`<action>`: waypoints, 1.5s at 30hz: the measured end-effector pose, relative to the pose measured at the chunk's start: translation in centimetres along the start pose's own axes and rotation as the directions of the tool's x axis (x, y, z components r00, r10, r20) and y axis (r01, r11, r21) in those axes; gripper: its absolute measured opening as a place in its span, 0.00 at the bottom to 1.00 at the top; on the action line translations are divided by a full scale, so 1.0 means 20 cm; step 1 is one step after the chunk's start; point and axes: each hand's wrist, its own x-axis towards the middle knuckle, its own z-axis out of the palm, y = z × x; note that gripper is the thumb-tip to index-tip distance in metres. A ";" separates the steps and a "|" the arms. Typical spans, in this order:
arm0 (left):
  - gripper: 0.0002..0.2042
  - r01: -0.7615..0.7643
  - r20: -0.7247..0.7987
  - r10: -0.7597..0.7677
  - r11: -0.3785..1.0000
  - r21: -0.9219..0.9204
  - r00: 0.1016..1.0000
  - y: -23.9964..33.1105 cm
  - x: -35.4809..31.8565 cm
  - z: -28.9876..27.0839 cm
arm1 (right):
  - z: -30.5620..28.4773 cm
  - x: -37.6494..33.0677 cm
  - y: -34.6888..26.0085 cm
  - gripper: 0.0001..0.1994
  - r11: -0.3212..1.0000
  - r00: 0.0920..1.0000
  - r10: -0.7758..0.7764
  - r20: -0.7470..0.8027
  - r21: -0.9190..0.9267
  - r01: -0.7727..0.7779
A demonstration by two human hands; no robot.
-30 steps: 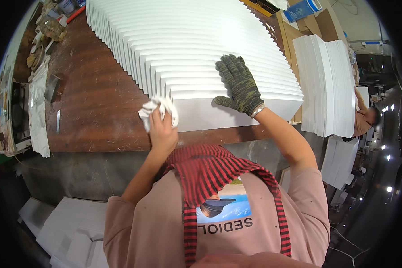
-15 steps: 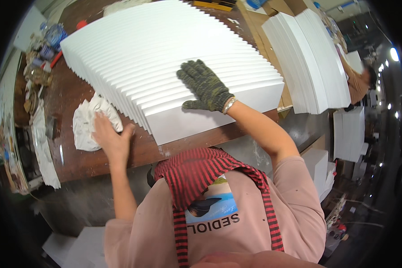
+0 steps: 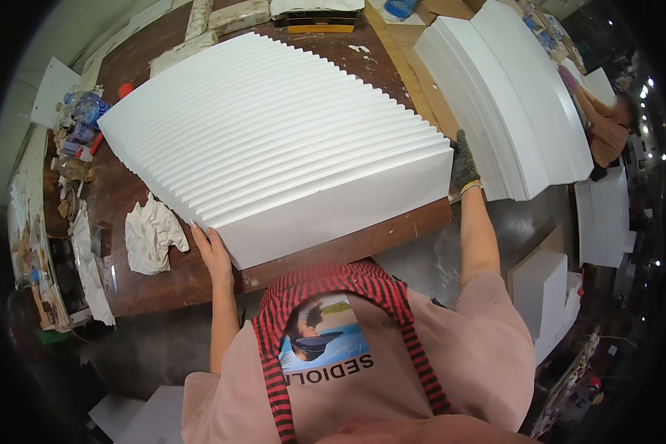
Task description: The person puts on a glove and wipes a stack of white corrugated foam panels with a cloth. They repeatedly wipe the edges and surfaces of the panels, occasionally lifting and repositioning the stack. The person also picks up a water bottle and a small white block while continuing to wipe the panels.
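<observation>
A wide fanned stack of white paper sheets (image 3: 296, 140) lies on the brown table, its edges stepped like stairs and its plain front face toward me. Bare, my left hand (image 3: 214, 255) rests at the stack's near left corner with fingers stretched along its side. My right hand (image 3: 465, 164), in a dark green knit glove, is at the near right corner, fingers straight and pointing away from me. Part of that hand is turned edge-on. Left of the stack, close to my left hand, a crumpled white cloth (image 3: 152, 237) lies on the table.
Another tall stack of white sheets (image 3: 496, 103) stands at the right on brown cardboard. Bottles (image 3: 89, 111) and clutter crowd the table's left edge. A black and yellow box (image 3: 320, 22) sits at the back. Another person (image 3: 607, 133) is at the far right.
My left hand has left the white cloth for the stack's left corner. My gloved right hand has moved from the stack's top to its right side. The stack appears lower in view.
</observation>
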 end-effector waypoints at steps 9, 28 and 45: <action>0.27 0.205 -0.077 -0.265 0.871 -0.446 0.961 -0.01 0.12 -0.06 | 0.09 0.07 0.21 0.29 0.987 0.930 -0.150 0.335 -0.009 0.162; 0.26 -0.253 -0.078 0.349 0.800 0.544 0.934 -0.08 0.48 -0.53 | 0.53 -0.30 0.27 0.31 0.163 0.574 -0.722 0.387 -0.710 0.685; 0.23 -0.824 0.490 0.664 0.491 0.283 0.565 0.68 -0.20 0.56 | 0.56 -0.31 0.29 0.26 0.173 0.556 -0.756 0.347 -0.713 0.680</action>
